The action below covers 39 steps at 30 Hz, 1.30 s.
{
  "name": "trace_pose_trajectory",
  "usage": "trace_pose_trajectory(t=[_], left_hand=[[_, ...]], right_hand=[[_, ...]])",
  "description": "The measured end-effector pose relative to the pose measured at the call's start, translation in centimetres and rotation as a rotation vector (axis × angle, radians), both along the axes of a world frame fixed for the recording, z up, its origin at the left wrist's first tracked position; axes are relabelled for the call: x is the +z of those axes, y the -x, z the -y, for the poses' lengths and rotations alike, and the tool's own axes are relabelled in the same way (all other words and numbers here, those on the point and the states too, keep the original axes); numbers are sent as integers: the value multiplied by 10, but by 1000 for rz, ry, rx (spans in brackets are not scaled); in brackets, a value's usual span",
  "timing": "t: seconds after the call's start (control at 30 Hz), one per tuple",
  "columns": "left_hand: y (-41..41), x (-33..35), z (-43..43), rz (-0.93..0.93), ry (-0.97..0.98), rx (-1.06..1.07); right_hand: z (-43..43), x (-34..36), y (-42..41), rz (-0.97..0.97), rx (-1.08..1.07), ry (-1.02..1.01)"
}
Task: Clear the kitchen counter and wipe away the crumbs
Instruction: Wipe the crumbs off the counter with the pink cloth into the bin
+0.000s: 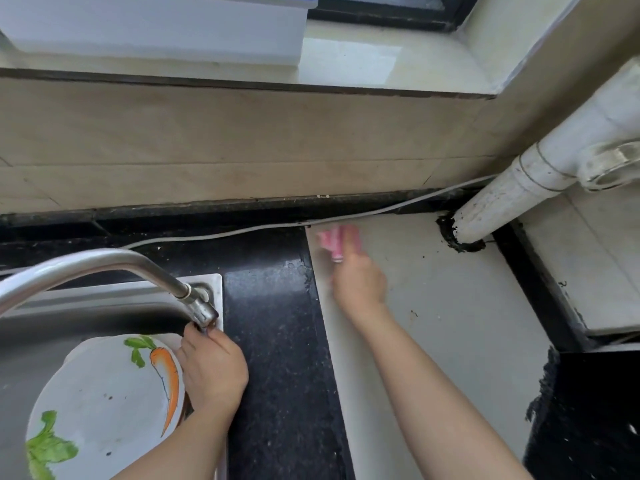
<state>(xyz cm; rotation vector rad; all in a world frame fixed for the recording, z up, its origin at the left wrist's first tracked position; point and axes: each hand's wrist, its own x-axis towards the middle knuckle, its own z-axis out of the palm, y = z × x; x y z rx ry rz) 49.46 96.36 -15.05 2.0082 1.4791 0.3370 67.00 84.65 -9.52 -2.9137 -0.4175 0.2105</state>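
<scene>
head view | my right hand (358, 282) grips pink cloth (333, 241), centre | my left hand (212, 363) pinches tap (104, 262) | plate (104, 403) in sink (104, 295), lower left | counter (450, 348) specks left

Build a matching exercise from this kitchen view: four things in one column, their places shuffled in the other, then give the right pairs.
Things
1. carrot plate
2. pink cloth
3. faucet spout
4. white pipe

Places
A. stands at the far right corner of the pale slab
B. its tip is gripped by the left hand
C. lies in the sink
D. under the right hand, at the slab's far left corner

Pairs: 1-C, 2-D, 3-B, 4-A
</scene>
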Motion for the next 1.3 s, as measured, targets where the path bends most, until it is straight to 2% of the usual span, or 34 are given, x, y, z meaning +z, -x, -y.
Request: trace_pose_trajectory(t=[0.07, 0.13, 0.23, 0.37, 0.47, 0.57, 0.63, 0.7, 0.97, 1.03, 1.1, 1.2, 1.3], left_hand=[[0, 1, -1, -1, 2, 3], [0, 2, 0, 8, -3, 1], [-1, 5, 0, 11, 2, -4], [0, 8, 1, 0, -4, -3], [0, 9, 1, -9, -1, -7], [-1, 7, 0, 1, -3, 2], [0, 7, 1, 10, -19, 0], [1, 6, 1, 19, -34, 2], [6, 4, 0, 74, -35, -36], [14, 8, 4, 90, -58, -98], [26, 15, 18, 115, -111, -219], [52, 20, 50, 94, -129, -488], [77, 21, 83, 73, -142, -758]], right_hand=[[-18, -11, 21, -52, 147, 69], [-2, -18, 29, -100, 133, 140], [57, -22, 33, -101, -62, 180], [128, -2, 37, -196, -315, 265], [131, 15, 40, -167, -439, 191], [79, 18, 60, -105, -246, 67], [44, 8, 81, -150, -41, 75], [37, -4, 96, -199, 52, 125], [195, 1, 120, -263, -450, 261], [214, 13, 130, -246, -496, 238], [209, 20, 144, -167, -455, 231], [161, 11, 179, -125, -237, 195], [122, -7, 213, -174, 3, 185]])
